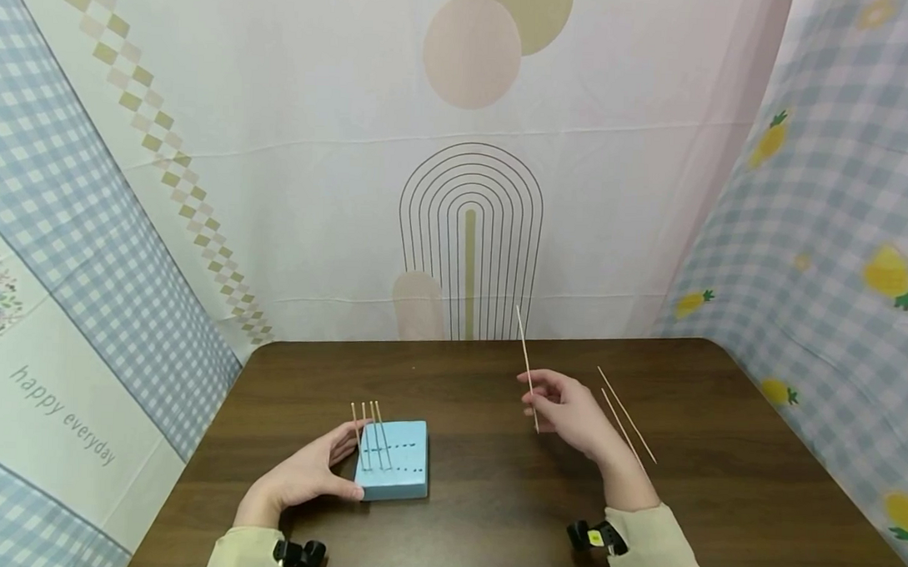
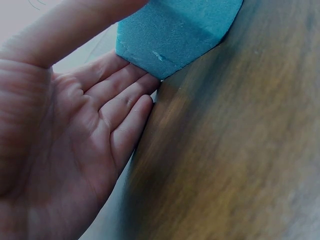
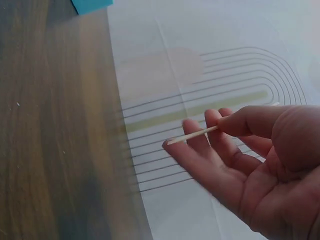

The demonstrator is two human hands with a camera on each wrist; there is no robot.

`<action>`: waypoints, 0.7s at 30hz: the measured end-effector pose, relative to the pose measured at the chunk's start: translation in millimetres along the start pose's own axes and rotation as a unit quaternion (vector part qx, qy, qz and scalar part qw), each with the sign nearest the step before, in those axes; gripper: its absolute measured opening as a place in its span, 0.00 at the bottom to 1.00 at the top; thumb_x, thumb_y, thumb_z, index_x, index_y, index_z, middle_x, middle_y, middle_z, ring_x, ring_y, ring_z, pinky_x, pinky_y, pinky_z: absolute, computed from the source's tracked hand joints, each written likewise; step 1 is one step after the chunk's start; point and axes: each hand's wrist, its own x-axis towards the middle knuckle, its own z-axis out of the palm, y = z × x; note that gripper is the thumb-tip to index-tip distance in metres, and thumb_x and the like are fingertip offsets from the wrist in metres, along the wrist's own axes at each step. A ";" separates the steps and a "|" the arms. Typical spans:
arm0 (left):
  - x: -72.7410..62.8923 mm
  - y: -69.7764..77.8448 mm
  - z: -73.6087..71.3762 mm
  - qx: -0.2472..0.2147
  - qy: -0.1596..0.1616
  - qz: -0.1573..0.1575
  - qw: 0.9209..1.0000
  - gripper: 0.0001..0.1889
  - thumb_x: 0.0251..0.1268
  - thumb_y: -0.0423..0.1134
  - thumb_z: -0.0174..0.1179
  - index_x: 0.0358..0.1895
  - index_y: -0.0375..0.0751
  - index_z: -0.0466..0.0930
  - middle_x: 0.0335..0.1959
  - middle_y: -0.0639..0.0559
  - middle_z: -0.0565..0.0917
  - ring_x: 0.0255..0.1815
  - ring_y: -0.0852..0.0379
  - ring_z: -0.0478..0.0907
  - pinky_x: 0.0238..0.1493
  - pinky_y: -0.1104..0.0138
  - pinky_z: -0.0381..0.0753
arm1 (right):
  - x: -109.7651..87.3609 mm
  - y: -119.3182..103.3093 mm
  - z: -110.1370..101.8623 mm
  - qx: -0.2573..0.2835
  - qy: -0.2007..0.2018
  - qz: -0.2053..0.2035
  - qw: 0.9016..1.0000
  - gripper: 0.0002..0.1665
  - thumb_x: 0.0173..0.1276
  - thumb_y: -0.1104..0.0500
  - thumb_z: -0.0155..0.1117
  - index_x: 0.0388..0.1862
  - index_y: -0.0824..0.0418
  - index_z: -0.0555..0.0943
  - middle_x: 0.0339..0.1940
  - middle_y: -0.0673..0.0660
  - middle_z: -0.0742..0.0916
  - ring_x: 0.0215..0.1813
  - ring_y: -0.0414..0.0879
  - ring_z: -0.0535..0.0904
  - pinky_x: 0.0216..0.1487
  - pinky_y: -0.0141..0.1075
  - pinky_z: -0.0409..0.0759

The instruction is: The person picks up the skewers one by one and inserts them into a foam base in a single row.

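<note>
My left hand (image 1: 308,470) holds the left side of a light blue foam block (image 1: 408,457), thumb at the near corner and fingers at the far one. Several thin wooden skewers (image 1: 384,435) stand upright in the block's left part, and rows of small holes run across its top. In the left wrist view the block's side (image 2: 170,35) touches the fingers. Over the table to the right, my right hand (image 1: 573,413) pinches one wooden skewer (image 1: 524,344), which points up with a slight tilt. The right wrist view shows that skewer (image 3: 195,134) between thumb and fingers.
Two more skewers (image 1: 626,415) lie on the brown wooden table (image 1: 476,518) beside the right forearm, which partly covers one. A patterned cloth (image 1: 336,229) hangs behind the table's far edge, with checked cloths at both sides.
</note>
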 end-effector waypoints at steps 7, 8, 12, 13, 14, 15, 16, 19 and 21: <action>0.7 0.5 -1.1 0.002 0.001 -0.001 1.000 0.57 0.61 0.37 0.81 0.86 0.31 0.50 0.85 0.31 0.56 0.84 0.30 0.53 0.68 0.83 0.60 | 2.2 -1.1 14.5 0.030 0.005 0.011 0.999 0.19 0.81 0.68 0.61 0.68 0.63 0.80 0.45 0.60 0.87 0.48 0.63 0.89 0.37 0.44 0.91; 0.8 0.6 -1.2 0.002 0.001 -0.002 1.000 0.57 0.61 0.37 0.81 0.86 0.32 0.50 0.85 0.31 0.56 0.84 0.30 0.52 0.68 0.82 0.60 | 2.8 -1.5 17.4 0.034 0.005 0.009 0.999 0.19 0.81 0.68 0.61 0.68 0.62 0.80 0.45 0.61 0.87 0.49 0.64 0.89 0.37 0.44 0.91; 0.9 1.1 -1.3 0.000 0.001 -0.003 1.000 0.57 0.61 0.37 0.81 0.86 0.32 0.49 0.85 0.30 0.56 0.84 0.30 0.52 0.68 0.82 0.60 | 4.5 -2.5 31.0 0.054 0.000 0.003 0.999 0.20 0.81 0.67 0.63 0.68 0.61 0.80 0.46 0.61 0.87 0.49 0.65 0.88 0.37 0.45 0.91; 0.9 1.2 -1.3 -0.001 0.001 -0.004 1.000 0.57 0.61 0.37 0.81 0.86 0.32 0.49 0.85 0.30 0.56 0.84 0.30 0.52 0.68 0.82 0.60 | 4.8 -2.6 34.6 0.060 -0.002 0.001 0.998 0.20 0.80 0.67 0.64 0.69 0.61 0.79 0.46 0.61 0.88 0.49 0.65 0.88 0.37 0.46 0.91; 0.9 1.4 -1.2 -0.001 0.001 -0.004 1.000 0.57 0.61 0.37 0.81 0.86 0.32 0.49 0.85 0.30 0.56 0.84 0.30 0.52 0.68 0.82 0.60 | 4.9 -2.8 38.3 0.066 -0.004 -0.001 0.998 0.21 0.80 0.67 0.64 0.69 0.61 0.79 0.46 0.61 0.88 0.49 0.66 0.88 0.37 0.46 0.91; 0.9 1.5 -1.1 -0.001 0.001 -0.004 1.000 0.57 0.61 0.37 0.81 0.86 0.32 0.49 0.85 0.30 0.56 0.84 0.30 0.52 0.68 0.82 0.60 | 4.9 -2.7 41.8 0.070 -0.006 -0.003 0.998 0.22 0.80 0.67 0.65 0.70 0.61 0.79 0.46 0.61 0.88 0.49 0.65 0.88 0.37 0.47 0.91; 0.9 1.5 -1.0 -0.001 0.001 -0.004 1.000 0.57 0.61 0.37 0.81 0.86 0.32 0.49 0.85 0.30 0.56 0.84 0.29 0.52 0.68 0.82 0.60 | 5.1 -2.6 45.3 0.073 -0.007 -0.006 0.997 0.23 0.79 0.67 0.66 0.70 0.61 0.79 0.46 0.61 0.88 0.48 0.65 0.88 0.37 0.47 0.91; 0.7 1.1 -0.9 0.001 0.002 -0.004 1.000 0.57 0.60 0.38 0.81 0.86 0.32 0.50 0.84 0.30 0.56 0.84 0.29 0.53 0.68 0.82 0.60 | 5.0 -2.7 54.9 0.077 -0.013 -0.015 0.997 0.27 0.77 0.70 0.67 0.72 0.60 0.78 0.46 0.61 0.88 0.49 0.65 0.88 0.38 0.47 0.91; 0.6 0.4 -0.8 0.004 0.002 -0.003 1.000 0.57 0.60 0.38 0.81 0.86 0.32 0.50 0.84 0.30 0.56 0.84 0.29 0.53 0.68 0.82 0.61 | 4.7 -3.1 60.2 0.076 -0.017 -0.019 0.997 0.29 0.75 0.72 0.66 0.73 0.59 0.78 0.47 0.61 0.87 0.49 0.64 0.88 0.39 0.46 0.91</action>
